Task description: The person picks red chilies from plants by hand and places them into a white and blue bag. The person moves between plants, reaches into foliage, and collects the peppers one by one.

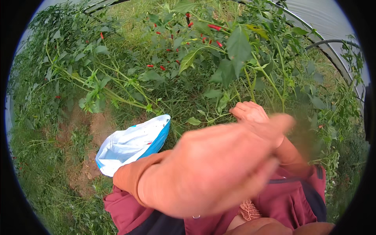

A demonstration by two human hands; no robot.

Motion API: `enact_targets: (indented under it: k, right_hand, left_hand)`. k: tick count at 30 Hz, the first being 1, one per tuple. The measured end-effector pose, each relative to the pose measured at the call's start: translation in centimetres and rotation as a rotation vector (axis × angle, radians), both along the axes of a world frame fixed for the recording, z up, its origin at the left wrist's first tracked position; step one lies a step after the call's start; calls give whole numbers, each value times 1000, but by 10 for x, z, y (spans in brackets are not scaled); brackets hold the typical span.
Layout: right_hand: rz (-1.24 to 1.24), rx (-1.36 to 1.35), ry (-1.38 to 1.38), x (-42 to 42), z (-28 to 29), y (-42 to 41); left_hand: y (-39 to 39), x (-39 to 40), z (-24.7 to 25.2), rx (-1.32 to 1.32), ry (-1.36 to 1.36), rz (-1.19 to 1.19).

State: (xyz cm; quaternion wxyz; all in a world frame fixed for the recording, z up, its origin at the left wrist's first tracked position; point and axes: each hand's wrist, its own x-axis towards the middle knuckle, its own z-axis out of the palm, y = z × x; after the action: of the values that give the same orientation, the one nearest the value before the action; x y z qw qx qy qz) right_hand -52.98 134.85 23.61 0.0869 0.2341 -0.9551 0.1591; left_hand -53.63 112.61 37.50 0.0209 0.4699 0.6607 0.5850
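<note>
Large and blurred, my left hand (211, 164) crosses in front of my body from the left, close to the camera; its fingers point right and I cannot tell whether they hold anything. Beyond it, my right hand (251, 111) is at the base of a chili pepper plant's green stems (249, 85), its fingers bent by a thin leafy shoot (218, 117). Whether it grips a stem is unclear, as my left hand partly covers it. Left of my hands lies an open white and blue bag (129, 144) with a small red thing (149, 143) inside.
Chili plants bearing red chilies (214, 27) stand ahead. Long branches (117, 97) lean across from the left above the bag. Curved metal hoops (326, 45) and plastic sheeting (317, 14) rise at the upper right. Grass and bare soil (79, 147) lie at the left.
</note>
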Motion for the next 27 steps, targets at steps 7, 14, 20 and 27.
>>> enact_targets:
  k: [7, 14, 20, 27]
  right_hand:
    - [-125, -6, 57, 20, 2, 33]
    - [-262, 4, 46, 38, 9, 60]
    - [-339, -5, 124, 44, 16, 73]
    - [-343, -4, 215, 41, 9, 80]
  left_hand:
    - [39, 10, 16, 141, 170, -158]
    - [66, 11, 23, 149, 246, -372]
    - [69, 15, 31, 145, 292, -472]
    - [63, 11, 36, 126, 356, -478]
